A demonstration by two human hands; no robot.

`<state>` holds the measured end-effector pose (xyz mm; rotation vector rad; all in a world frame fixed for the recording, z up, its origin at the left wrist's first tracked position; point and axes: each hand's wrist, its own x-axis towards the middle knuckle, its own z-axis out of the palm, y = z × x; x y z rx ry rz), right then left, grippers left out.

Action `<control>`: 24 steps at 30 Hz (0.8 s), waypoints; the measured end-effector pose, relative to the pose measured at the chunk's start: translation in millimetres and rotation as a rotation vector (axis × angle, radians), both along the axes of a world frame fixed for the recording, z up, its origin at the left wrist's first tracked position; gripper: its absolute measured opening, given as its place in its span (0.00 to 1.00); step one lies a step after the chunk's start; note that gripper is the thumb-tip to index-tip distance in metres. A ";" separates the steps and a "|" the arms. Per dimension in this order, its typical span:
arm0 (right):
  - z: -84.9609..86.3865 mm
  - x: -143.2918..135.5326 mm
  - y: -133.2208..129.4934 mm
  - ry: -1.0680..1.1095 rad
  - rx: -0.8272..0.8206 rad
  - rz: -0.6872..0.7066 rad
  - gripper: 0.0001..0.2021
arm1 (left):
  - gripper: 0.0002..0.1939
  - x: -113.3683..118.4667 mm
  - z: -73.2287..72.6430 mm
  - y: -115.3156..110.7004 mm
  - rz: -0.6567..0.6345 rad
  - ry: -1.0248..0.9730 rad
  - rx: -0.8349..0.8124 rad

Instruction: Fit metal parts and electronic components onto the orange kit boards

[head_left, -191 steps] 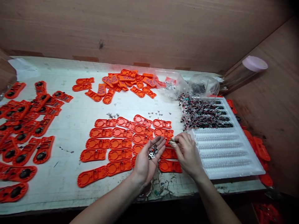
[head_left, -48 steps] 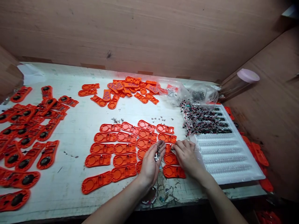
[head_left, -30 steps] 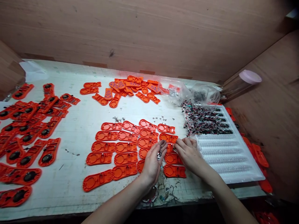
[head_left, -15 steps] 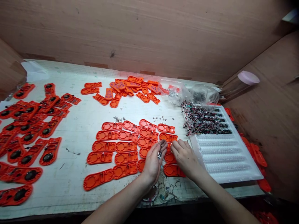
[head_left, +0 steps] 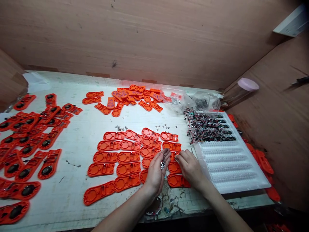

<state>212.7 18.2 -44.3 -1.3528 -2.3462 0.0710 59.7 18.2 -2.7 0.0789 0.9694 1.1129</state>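
My left hand is cupped, palm up, around a small heap of shiny metal pieces. It hovers over the rows of orange plastic shells, covering part of one column. Just to its right, my right hand has thumb and fingers pinched together at the edge of an orange shell in the rightmost column. Whatever lies between those fingertips is too small to make out. The shells lie open side up, each with a round recess and narrow slots.
Shells with black round parts crowd the left. More orange pieces are heaped at the back, beside clear plastic bags. A white tray carries wired components at right. Loose metal bits lie behind the rows. Board walls enclose the table.
The camera view has shifted slightly, so the table sits lower in the picture. My right hand stays pinched at the right column, and my left hand still cups the metal pieces.
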 end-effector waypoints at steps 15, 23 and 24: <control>33.0 2.2 -10.3 0.009 -0.066 -0.024 0.09 | 0.17 -7.3 9.6 0.8 -0.062 -0.085 0.026; 57.0 -5.2 8.6 0.357 -0.047 0.110 0.14 | 0.19 -15.3 23.4 5.9 -0.188 -0.241 -0.071; 57.8 -4.3 9.0 0.346 -0.054 0.111 0.14 | 0.19 -15.3 23.1 5.8 -0.196 -0.253 -0.079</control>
